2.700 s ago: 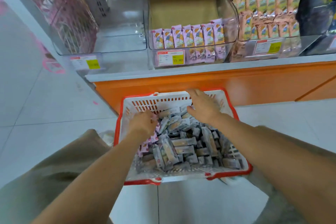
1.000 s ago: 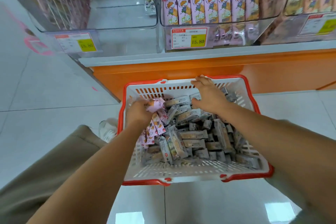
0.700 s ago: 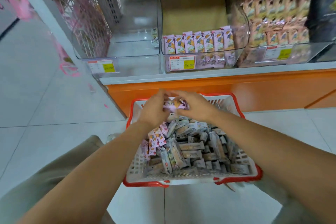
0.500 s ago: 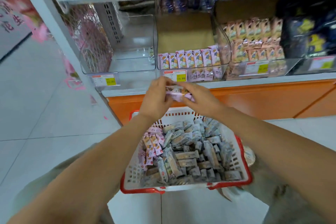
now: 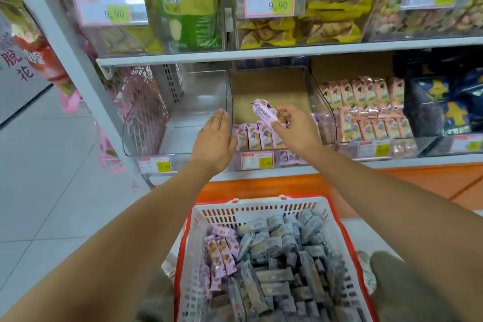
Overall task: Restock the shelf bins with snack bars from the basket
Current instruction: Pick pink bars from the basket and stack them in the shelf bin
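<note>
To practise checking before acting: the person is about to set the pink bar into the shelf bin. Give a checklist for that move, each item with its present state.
1. Grip of the right hand on the pink bar: ok.
2. Bar matches the pink row in the middle bin: ok.
3. Room behind that row: ok.
4. The left hand holds nothing, beside the bin's left wall: ok.
5. Number of bars in the grip: cannot tell.
6. More pink bars in the basket: ok.
</note>
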`<state>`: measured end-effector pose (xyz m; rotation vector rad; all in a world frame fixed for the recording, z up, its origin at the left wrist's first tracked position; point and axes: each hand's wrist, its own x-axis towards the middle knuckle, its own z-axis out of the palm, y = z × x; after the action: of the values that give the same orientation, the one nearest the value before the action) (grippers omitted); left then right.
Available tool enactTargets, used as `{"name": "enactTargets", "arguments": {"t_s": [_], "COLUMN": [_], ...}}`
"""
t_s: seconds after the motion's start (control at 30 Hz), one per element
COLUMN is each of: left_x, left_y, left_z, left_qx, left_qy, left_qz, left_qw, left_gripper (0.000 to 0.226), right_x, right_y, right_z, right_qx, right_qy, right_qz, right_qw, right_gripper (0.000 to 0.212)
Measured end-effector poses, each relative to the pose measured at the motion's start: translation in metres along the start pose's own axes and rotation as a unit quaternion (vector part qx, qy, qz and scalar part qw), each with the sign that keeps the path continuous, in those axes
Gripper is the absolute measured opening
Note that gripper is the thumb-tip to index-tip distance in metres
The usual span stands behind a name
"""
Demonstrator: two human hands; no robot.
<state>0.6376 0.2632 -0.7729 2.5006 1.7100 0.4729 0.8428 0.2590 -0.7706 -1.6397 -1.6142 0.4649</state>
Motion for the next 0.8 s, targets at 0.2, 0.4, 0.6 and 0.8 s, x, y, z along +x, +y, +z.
{"name": "enactTargets", "arguments": {"t_s": [0.2, 0.4, 0.6, 0.8], "left_x": [0.021, 0.024, 0.025, 0.023], "left_y": [-0.023, -0.033, -0.036, -0.032], "left_z": [0.015, 0.031, 0.033, 0.032], "left_qx": [-0.016, -0.039, -0.066, -0.068], "left_qy": [0.016, 0.053, 0.05, 0.044], "left_qz": [0.061, 0.081, 0.085, 0.074], "left_qw": [0.998, 0.995, 0.993, 0.994], "left_gripper": [0.066, 0.069, 0.07, 0.073], "right_x": [0.06, 0.093, 0.094, 0.099], "right_y": [-0.005, -0.017, -0.005, 0.0], "right_z": [0.041, 0.077, 0.082, 0.075], "right_qx": [-0.013, -0.086, -0.003, 0.038], "right_qy": [0.021, 0.027, 0.011, -0.094], "right_qz": [0.032, 0.04, 0.041, 0.055], "right_qw": [0.999, 0.995, 0.999, 0.993], "right_gripper": [0.032, 0.022, 0.018, 0.055]}}
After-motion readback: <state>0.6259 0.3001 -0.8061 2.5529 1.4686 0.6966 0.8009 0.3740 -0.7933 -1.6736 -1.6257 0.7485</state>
